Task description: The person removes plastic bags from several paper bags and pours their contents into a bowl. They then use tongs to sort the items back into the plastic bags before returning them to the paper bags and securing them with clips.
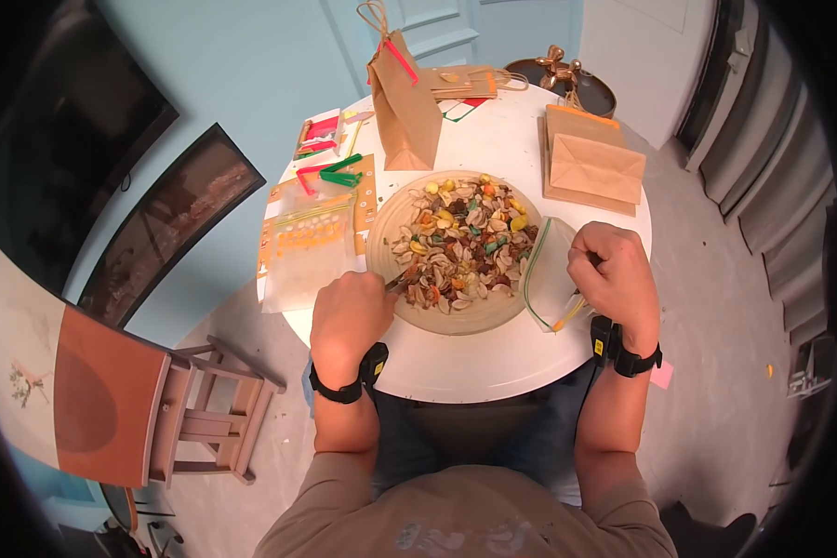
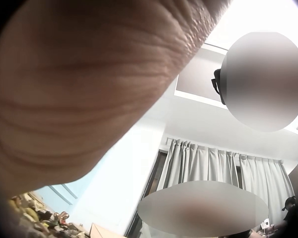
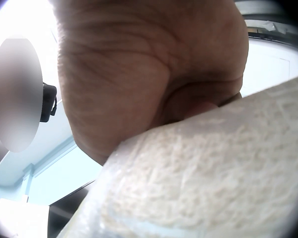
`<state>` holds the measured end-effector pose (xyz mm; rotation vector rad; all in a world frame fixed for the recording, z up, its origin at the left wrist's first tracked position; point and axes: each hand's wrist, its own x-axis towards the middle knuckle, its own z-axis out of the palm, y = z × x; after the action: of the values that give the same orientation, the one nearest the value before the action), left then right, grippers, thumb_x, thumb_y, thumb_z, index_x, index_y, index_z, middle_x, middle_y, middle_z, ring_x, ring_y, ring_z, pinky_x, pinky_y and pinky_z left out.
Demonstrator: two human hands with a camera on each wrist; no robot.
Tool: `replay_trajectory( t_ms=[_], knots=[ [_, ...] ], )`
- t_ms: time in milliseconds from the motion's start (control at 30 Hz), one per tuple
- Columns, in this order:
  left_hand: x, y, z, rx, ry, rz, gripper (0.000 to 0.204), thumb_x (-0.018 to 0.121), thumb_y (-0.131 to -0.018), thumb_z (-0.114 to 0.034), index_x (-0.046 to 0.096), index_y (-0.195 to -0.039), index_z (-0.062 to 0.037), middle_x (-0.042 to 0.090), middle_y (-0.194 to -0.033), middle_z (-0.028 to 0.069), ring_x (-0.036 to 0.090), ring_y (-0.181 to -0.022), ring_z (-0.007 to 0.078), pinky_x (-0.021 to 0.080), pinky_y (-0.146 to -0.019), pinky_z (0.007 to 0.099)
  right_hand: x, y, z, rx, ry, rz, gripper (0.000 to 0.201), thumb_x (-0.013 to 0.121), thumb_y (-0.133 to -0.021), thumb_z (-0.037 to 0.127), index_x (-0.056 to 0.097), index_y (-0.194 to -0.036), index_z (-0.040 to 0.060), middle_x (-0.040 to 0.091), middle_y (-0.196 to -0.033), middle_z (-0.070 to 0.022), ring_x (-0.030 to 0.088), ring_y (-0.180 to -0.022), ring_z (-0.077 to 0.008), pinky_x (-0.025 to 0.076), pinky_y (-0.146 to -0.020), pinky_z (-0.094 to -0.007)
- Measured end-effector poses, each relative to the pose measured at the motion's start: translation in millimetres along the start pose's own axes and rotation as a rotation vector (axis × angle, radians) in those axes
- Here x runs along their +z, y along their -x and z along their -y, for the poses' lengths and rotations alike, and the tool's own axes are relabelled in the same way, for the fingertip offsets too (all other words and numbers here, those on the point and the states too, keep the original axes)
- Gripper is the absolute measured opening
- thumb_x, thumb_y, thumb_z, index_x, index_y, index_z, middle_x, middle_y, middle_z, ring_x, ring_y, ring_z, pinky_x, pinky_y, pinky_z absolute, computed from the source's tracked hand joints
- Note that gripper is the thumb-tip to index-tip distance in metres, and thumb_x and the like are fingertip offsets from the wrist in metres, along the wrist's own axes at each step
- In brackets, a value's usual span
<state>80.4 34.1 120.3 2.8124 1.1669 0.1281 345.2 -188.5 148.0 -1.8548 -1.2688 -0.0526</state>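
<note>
A round pale plate [image 1: 381,237] heaped with dried flowers and shell-like pieces [image 1: 470,242] sits at the table's middle. At its left edge my left hand [image 1: 349,316] has curled fingers around a slim brown utensil [image 1: 402,279], whose tip meets the heap; I cannot tell its exact kind. To the right of the plate, my right hand [image 1: 616,274] grips a clear zip bag [image 1: 553,279] with a green-edged seal. In the right wrist view this bag [image 3: 203,183] lies close under the curled fingers. The left wrist view shows mostly the palm side of the hand [image 2: 79,94].
Flat zip bags [image 1: 312,256] lie at the left of the white table [image 1: 465,372], below green ties [image 1: 342,175]. A paper bag [image 1: 407,112] stands behind the plate. More paper bags [image 1: 595,167] lie at the back right, near a balloon-dog ornament [image 1: 558,67].
</note>
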Motion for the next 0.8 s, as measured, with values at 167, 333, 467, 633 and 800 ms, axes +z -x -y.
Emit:
replay_trajectory(
  t_ms=[167, 333, 467, 633, 800],
  knots=[
    [-2.4, -1.9, -0.8, -0.007, -0.035, 0.018, 0.027, 0.079, -0.099, -0.029, 0.086, -0.093, -0.0039, 0.077, -0.084, 0.0245, 0.076, -0.083, 0.0444, 0.061, -0.079, 0.0533, -0.4, 0.9, -3.3, -0.028, -0.010, -0.006, 0.009, 0.066, -0.084, 0.003, 0.066, -0.079, -0.0049, 0.067, -0.076, -0.0207, 0.065, -0.067, -0.0402, 0.052, -0.064, -0.0454],
    [-8.3, 3.6, -8.5, 0.052, 0.043, -0.151, 0.029, 0.080, -0.099, -0.027, 0.080, -0.086, -0.0009, 0.075, -0.080, 0.0253, 0.076, -0.078, 0.0452, 0.060, -0.073, 0.0534, 2.7, 0.6, -9.5, -0.053, -0.047, -0.008, 0.011, 0.068, -0.083, 0.004, 0.064, -0.078, -0.0037, 0.064, -0.075, -0.0218, 0.063, -0.068, -0.0430, 0.052, -0.065, -0.0475],
    [-21.8, 7.3, -39.3, 0.145, 0.211, -0.263, 0.022, 0.081, -0.100, -0.023, 0.079, -0.096, -0.0023, 0.075, -0.080, 0.0215, 0.073, -0.077, 0.0446, 0.058, -0.072, 0.0516, 6.6, -1.3, -11.1, -0.076, -0.019, 0.012, 0.014, 0.070, -0.083, 0.008, 0.063, -0.076, -0.0028, 0.063, -0.074, -0.0220, 0.062, -0.069, -0.0445, 0.051, -0.066, -0.0493],
    [-1.5, 10.2, -92.2, 0.456, 0.389, -0.305, 0.023, 0.083, -0.098, -0.024, 0.077, -0.106, -0.0030, 0.074, -0.084, 0.0184, 0.073, -0.076, 0.0425, 0.057, -0.070, 0.0516, 10.3, -3.0, -10.2, -0.066, -0.006, 0.034, 0.015, 0.071, -0.083, 0.010, 0.065, -0.077, -0.0024, 0.065, -0.075, -0.0211, 0.064, -0.070, -0.0438, 0.052, -0.066, -0.0491],
    [-0.5, 4.8, -84.7, 0.454, 0.369, -0.284, 0.030, 0.086, -0.095, -0.027, 0.077, -0.106, -0.0003, 0.075, -0.085, 0.0187, 0.074, -0.077, 0.0410, 0.057, -0.068, 0.0511, 4.9, -1.6, -9.2, -0.048, -0.005, 0.039, 0.015, 0.070, -0.083, 0.009, 0.064, -0.076, -0.0032, 0.066, -0.075, -0.0214, 0.064, -0.070, -0.0439, 0.052, -0.067, -0.0490]
  ],
)
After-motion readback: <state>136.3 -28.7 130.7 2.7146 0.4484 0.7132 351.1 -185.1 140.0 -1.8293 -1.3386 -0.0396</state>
